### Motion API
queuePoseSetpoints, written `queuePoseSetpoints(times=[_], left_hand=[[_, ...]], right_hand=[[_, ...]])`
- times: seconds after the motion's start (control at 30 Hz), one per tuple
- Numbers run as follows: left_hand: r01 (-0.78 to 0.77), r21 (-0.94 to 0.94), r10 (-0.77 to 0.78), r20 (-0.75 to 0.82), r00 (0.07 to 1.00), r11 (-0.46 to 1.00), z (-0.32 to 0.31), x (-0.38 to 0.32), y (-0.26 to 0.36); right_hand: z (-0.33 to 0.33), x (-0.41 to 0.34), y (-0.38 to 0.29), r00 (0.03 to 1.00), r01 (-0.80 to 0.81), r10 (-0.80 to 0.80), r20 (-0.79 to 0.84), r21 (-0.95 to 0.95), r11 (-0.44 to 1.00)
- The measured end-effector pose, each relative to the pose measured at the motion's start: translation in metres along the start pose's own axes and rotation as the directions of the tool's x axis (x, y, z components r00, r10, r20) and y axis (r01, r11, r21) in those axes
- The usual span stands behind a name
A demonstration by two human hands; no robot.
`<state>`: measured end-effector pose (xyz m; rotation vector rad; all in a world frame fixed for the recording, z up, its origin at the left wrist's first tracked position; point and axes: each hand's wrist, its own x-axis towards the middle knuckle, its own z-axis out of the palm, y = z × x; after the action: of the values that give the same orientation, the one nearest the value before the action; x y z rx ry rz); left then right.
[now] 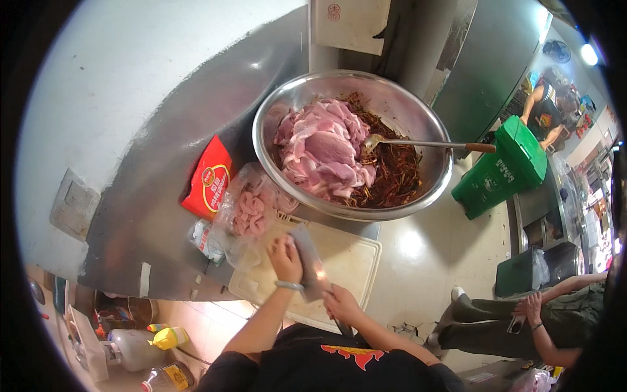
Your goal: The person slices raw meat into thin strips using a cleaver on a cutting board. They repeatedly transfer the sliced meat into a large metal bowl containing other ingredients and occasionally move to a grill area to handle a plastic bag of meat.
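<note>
My right hand grips the handle of a cleaver, whose broad blade points up and away over a pale plastic cutting board. Against the blade's left side, my left hand has bent fingers; whether anything lies under them is hidden. Just beyond it, pieces of raw meat lie in a clear plastic bag. A large steel basin behind the board holds sliced raw meat beside a dark, shredded seasoning mix. A ladle rests in the basin, its wooden-tipped handle over the rim.
A red packet and a small white packet lie left of the bag. At the right, a person holds a green wheeled bin; another person stands nearer. A gas cylinder and bottles stand at lower left.
</note>
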<state>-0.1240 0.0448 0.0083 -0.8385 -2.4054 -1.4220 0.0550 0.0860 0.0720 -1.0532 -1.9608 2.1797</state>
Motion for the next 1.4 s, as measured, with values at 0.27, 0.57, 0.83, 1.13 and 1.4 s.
queuePoseSetpoints(times=[0.27, 0.57, 0.83, 1.13, 1.4], left_hand=[[-0.174, 0.332, 0.169, 0.043, 0.985, 0.927, -0.083, 0.136, -0.063], [-0.243, 0.06, 0.221, 0.247, 0.944, 0.968, -0.1, 0.027, -0.043], [-0.5, -0.117, 0.494, 0.455, 0.741, 0.858, -0.082, 0.027, -0.024], [-0.282, -0.43, 0.513, 0.673, 0.533, 0.857, -0.073, 0.018, 0.105], [-0.343, -0.514, 0.618, 0.649, 0.443, 0.786, -0.019, -0.024, 0.158]], right_hand=[[0.008, 0.025, -0.04, 0.957, 0.2, -0.288, -0.029, -0.654, 0.73], [0.004, 0.023, 0.056, 0.891, 0.06, -0.434, -0.133, -0.914, 0.402], [-0.022, -0.123, -0.098, 0.928, 0.13, -0.371, 0.022, -0.954, 0.269], [0.002, -0.266, -0.236, 0.962, 0.018, -0.268, -0.043, -0.975, 0.221], [-0.033, -0.32, -0.243, 0.834, -0.299, -0.538, -0.121, -0.919, -0.257]])
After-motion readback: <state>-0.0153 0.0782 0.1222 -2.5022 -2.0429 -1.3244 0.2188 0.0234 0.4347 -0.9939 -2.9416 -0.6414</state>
